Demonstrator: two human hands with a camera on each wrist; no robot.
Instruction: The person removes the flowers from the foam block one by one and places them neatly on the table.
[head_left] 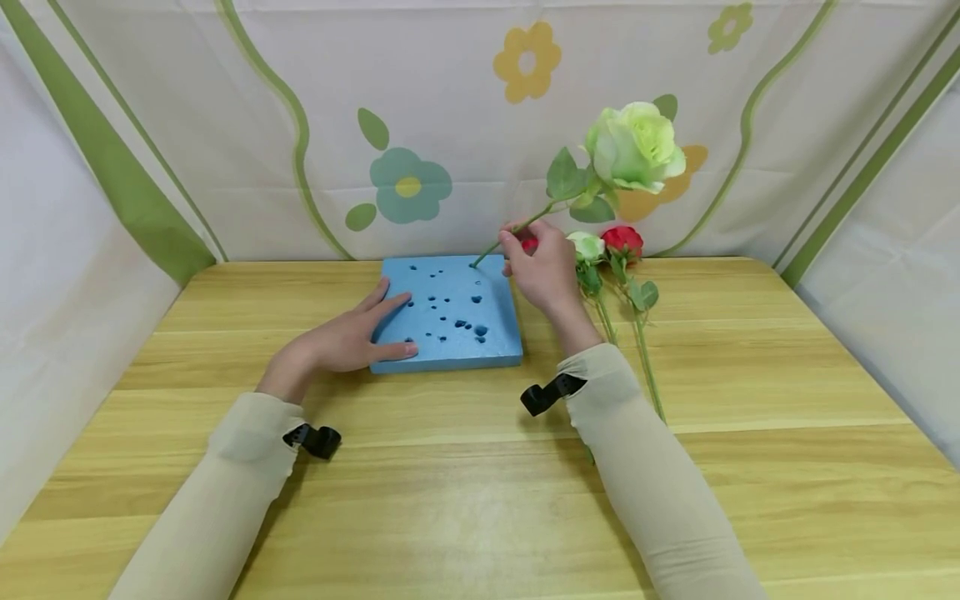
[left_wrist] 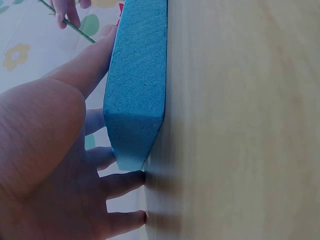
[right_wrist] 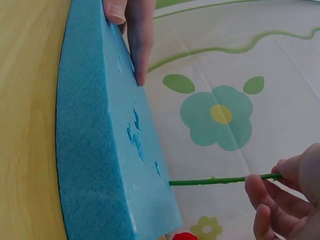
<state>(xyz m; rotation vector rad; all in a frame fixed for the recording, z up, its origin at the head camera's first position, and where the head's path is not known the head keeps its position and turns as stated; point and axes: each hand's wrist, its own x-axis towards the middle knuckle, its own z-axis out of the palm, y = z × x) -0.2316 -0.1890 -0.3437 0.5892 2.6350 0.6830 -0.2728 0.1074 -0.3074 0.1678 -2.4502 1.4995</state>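
Observation:
A blue foam block with several holes in its top lies flat near the back of the table. My left hand rests on its left side, thumb and some fingers spread over the top; in the left wrist view other fingertips reach down to the tabletop. With thumb and fingers my right hand pinches the green stem of a pale green artificial rose. The stem's lower end meets the block's top near its back right corner and leans right. How deep it sits cannot be seen.
Right of the block, beyond my right hand, lie a red rose and a whitish-green rose, stems toward me. Another bit of red shows behind my fingers. A flower-patterned curtain closes off the table's back edge.

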